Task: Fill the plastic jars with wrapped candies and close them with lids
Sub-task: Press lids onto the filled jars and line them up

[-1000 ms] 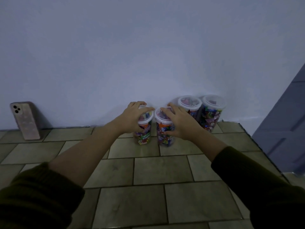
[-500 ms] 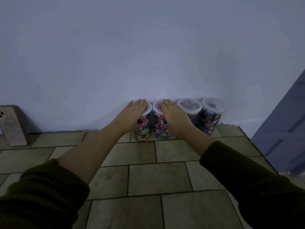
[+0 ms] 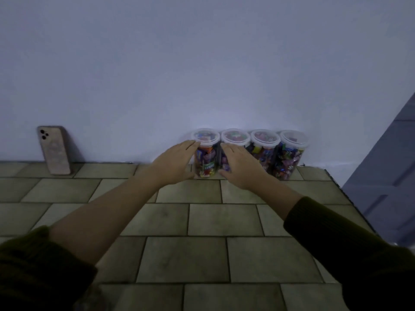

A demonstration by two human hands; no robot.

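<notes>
Several clear plastic jars packed with colourful wrapped candies stand in a row against the wall, each with a clear lid on. My left hand (image 3: 177,162) lies flat against the left side of the leftmost jar (image 3: 205,140), fingers straight. My right hand (image 3: 240,168) rests flat on the front of the second jar (image 3: 235,137) and hides most of its body. Neither hand wraps around a jar. The third jar (image 3: 265,151) and the rightmost jar (image 3: 292,153) stand untouched to the right.
A phone (image 3: 54,150) leans upright against the wall at the left. The tiled surface (image 3: 202,216) ends at an edge on the right, beside a grey panelled door (image 3: 386,176). Dark sleeves cover my forearms near the camera.
Both hands pushed the two left jars back against the wall into line with the other two. My fingers have come off the lids and slid down onto the jars' sides.
</notes>
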